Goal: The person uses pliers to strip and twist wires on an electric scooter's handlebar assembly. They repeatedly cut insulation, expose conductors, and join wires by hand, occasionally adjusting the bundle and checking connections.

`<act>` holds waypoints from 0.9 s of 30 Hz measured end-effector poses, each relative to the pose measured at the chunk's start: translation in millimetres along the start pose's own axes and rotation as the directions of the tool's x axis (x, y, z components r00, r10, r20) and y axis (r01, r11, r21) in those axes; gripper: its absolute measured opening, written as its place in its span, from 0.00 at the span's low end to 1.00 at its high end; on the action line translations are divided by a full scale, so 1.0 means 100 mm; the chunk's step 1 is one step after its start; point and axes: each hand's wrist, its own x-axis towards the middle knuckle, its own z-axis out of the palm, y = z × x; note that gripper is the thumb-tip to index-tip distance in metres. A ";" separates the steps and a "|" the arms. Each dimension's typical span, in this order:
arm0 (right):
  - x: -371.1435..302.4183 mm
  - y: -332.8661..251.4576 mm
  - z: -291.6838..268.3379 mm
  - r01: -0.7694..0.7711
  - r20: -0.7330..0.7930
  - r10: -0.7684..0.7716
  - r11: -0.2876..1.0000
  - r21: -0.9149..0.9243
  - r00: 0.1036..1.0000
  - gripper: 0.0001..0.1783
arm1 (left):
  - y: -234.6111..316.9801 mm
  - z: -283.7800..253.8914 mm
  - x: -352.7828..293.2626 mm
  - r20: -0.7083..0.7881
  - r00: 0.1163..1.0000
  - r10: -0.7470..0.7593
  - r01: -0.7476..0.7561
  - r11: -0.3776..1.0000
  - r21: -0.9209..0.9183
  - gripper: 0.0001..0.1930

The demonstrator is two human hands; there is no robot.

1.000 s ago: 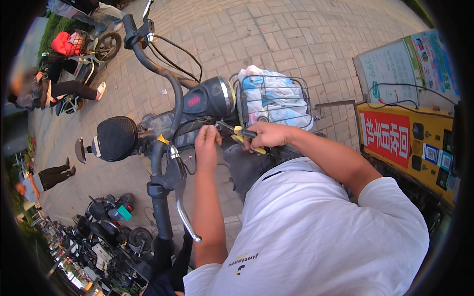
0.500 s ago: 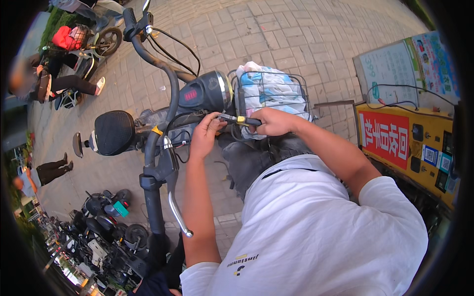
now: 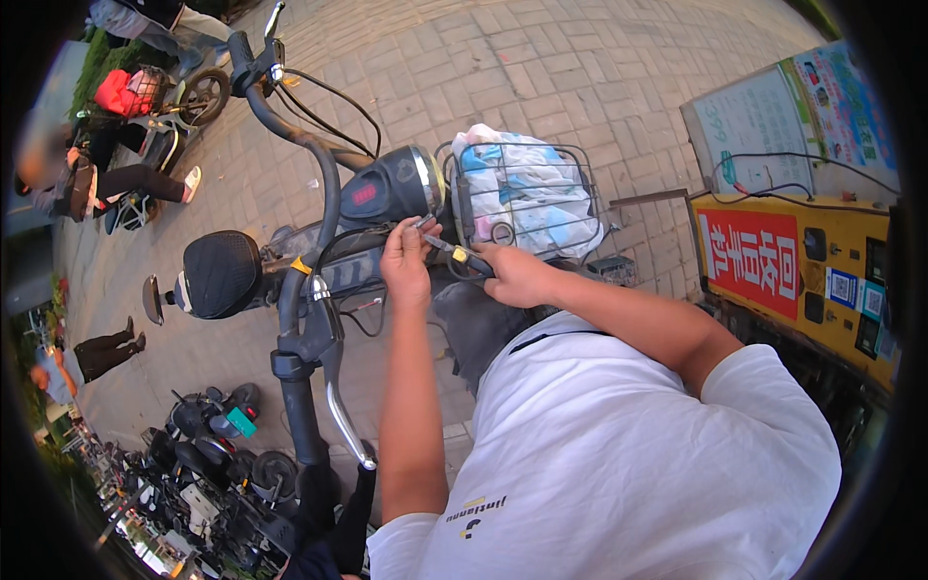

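Observation:
My right hand point(image 3: 514, 275) is closed round the handles of a pair of pliers point(image 3: 458, 255) with black and yellow grips. The jaws point left and reach my left hand point(image 3: 407, 253). That hand is closed in a pinch on a small metallic piece point(image 3: 423, 222) at the plier tips; its kind is too small to tell. Both hands work beside the headlamp housing point(image 3: 391, 188) of an electric bike, close to its wire basket point(image 3: 592, 193). Thin wires point(image 3: 365, 305) hang below the handlebar, near my left wrist.
The bike's handlebar point(image 3: 336, 184) and a silver brake lever point(image 3: 344, 416) lie left of my forearm. A white and blue plastic bag point(image 3: 522, 184) fills the basket. At right stands a yellow box point(image 3: 831, 290) with a red sign. Parked scooters point(image 3: 203, 474) and people are at left.
The pliers have swung to a steeper tilt, and my right hand has moved slightly left and down. My left hand remains at the plier tips, with the small metallic piece showing more clearly.

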 end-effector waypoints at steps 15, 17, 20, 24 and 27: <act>-0.15 -0.42 0.19 -0.362 0.064 0.374 0.821 0.441 0.925 0.14 | -0.12 0.23 -0.06 -0.113 0.988 0.104 -0.106 0.994 -0.013 0.13; -0.15 -0.41 0.21 -0.312 0.002 0.335 0.875 0.369 0.942 0.12 | -0.14 0.23 -0.06 -0.102 0.986 0.130 -0.129 0.992 0.010 0.14; -0.14 -0.50 0.19 -0.413 0.053 0.432 0.811 0.414 0.900 0.11 | -0.19 0.22 -0.05 -0.090 0.982 0.168 -0.162 0.984 0.073 0.14; -0.11 -0.49 0.12 -0.450 0.105 0.444 0.816 0.362 0.890 0.12 | -0.19 0.29 -0.09 -0.146 0.976 0.163 -0.156 0.986 0.054 0.11; -0.07 -0.47 0.02 -0.429 0.134 0.407 0.861 0.273 0.903 0.13 | -0.17 0.26 -0.09 -0.120 0.978 0.172 -0.162 0.983 0.085 0.11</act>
